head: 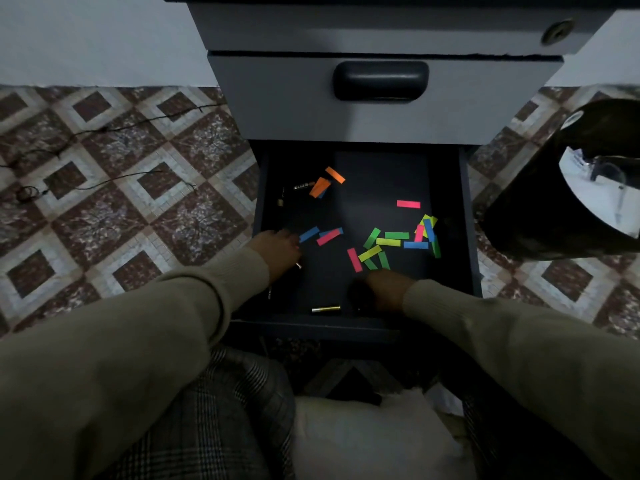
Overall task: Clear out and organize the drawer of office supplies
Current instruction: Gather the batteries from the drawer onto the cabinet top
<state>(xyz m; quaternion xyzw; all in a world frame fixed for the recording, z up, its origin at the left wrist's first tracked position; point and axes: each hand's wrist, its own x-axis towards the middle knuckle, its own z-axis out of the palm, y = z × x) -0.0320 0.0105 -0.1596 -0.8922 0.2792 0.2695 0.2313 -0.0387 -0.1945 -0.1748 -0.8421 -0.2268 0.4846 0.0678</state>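
- Now both hands are inside the open drawer (465,216), among loose paper strips (388,242).
- Left hand (278,249) and right hand (386,289): too dark, I cannot tell their grip.

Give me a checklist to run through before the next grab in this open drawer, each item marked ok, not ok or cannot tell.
1. Drawer pulled out far enough to reach its floor: ok.
2. Left hand free to pick: cannot tell; something small and metallic shows at its edge.
3. Right hand free to pick: cannot tell; it lies in shadow near the front.
4. Coloured paper strips gathered: not ok; they lie scattered over the drawer floor.
5. Battery at the front wall reachable: ok; it lies uncovered between the hands.
6. Light good enough to spot small dark items: not ok; the drawer is dim.
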